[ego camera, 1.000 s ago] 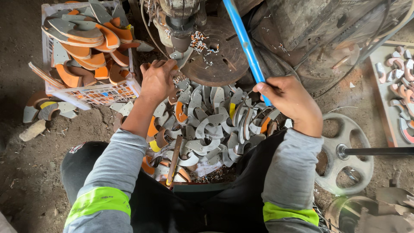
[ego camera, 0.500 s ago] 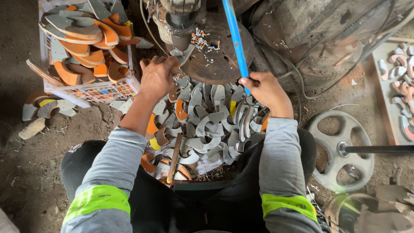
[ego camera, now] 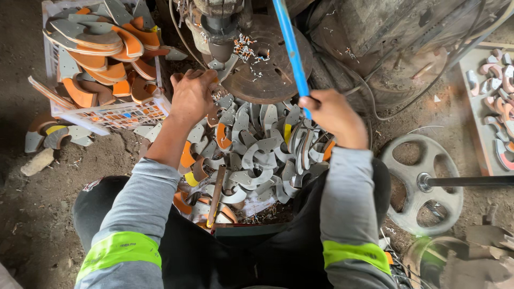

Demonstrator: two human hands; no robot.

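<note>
My right hand [ego camera: 333,114] is closed around a blue lever [ego camera: 289,45] that slants up to the top of the view. My left hand [ego camera: 191,94] reaches to the drill press's round rusty table [ego camera: 267,69], fingers pinched on a small grey curved metal piece at the table's left edge under the spindle [ego camera: 217,24]. Below both hands lies a heap of grey and orange curved metal pieces [ego camera: 251,155]. Metal shavings are scattered on the round table.
A white plastic crate [ego camera: 107,112] with larger orange and grey curved plates stands at the upper left. A spoked metal wheel on a shaft [ego camera: 423,184] lies at the right. A tray of curved pieces [ego camera: 495,101] sits at the far right. A hammer handle [ego camera: 216,195] lies among the pieces.
My right hand has slid left and down with the blue lever. My left hand has moved up to the edge of the round table under the spindle.
</note>
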